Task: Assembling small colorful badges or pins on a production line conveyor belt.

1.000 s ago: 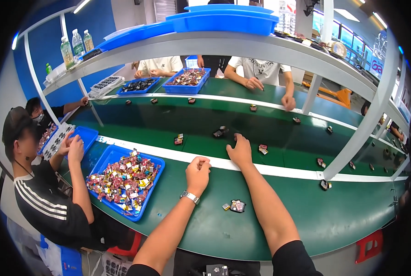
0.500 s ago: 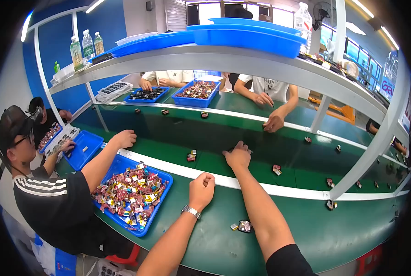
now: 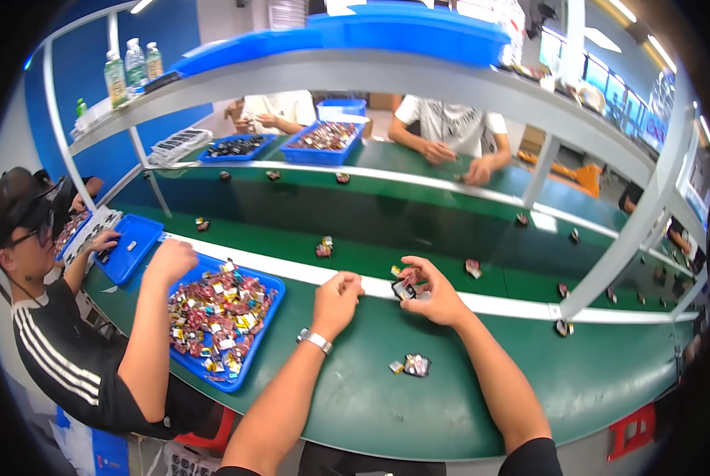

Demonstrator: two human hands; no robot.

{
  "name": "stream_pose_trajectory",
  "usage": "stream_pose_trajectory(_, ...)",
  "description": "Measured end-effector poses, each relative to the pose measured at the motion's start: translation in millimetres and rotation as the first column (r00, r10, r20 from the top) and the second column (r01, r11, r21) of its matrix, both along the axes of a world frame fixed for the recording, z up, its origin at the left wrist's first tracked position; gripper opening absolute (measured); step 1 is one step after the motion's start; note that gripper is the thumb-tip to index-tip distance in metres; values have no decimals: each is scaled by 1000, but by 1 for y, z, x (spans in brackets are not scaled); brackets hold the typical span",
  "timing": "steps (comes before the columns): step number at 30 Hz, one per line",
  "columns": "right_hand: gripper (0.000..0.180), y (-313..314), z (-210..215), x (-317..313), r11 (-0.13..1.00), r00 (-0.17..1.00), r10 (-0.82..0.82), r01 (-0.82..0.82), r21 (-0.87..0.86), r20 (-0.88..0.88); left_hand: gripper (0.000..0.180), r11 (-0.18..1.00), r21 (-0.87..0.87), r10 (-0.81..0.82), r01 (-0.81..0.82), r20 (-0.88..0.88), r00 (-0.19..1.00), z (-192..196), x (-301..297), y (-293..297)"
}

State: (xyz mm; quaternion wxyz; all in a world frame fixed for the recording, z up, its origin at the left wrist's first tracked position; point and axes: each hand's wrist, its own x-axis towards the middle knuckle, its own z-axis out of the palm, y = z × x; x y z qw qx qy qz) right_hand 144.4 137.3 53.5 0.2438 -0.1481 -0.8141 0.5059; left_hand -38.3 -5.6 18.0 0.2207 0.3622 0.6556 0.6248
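My right hand (image 3: 436, 295) is above the white strip along the belt's near edge, fingers closed on a small black-framed electronic part (image 3: 405, 289) with reddish and yellow bits. Just left of it is my left hand (image 3: 337, 303), thumb and fingers pressed together; whatever they may hold is too small to make out. A silver watch circles that wrist. Below my hands, on the green table (image 3: 355, 404), lies another small part (image 3: 416, 365) in a black frame, with a yellow-and-white piece (image 3: 396, 367) beside it.
At left, a blue tray (image 3: 271, 317) heaped with parts stands between me and a co-worker (image 3: 45, 341), whose arm reaches over it. The green belt (image 3: 442, 230) carries several scattered parts. A shelf (image 3: 291, 75) crosses above, its post (image 3: 617, 254) at right. Two people sit opposite.
My right hand has drawn back from the belt with a small electronic part in it. My left hand has shifted slightly up. The co-worker's hand has pulled back toward the heaped tray.
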Motion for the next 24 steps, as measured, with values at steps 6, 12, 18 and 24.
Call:
stream_pose_trajectory(6, 88, -46, 15, 66, 972, 971, 232, -230, -41, 59, 46, 770, -86, -547, 632, 418, 725, 26, 25, -4)
stream_pose_trajectory(12, 86, -51, 24, 66, 978, 970, 210, -210, -7, 127, 43, 569, -18, -689, 822, 535, 488, 29, 35, 0)
stream_pose_trajectory(18, 63, -48, 2, 61, 986, 994, -102, 106, -126, 41, 37, 789, 76, -550, 609, 530, 646, 20, 49, 0)
stream_pose_trajectory(24, 29, -48, -15, 45, 885, 971, -233, 190, -425, -50, 27, 873, 151, -468, 463, 522, 713, 19, 63, -2)
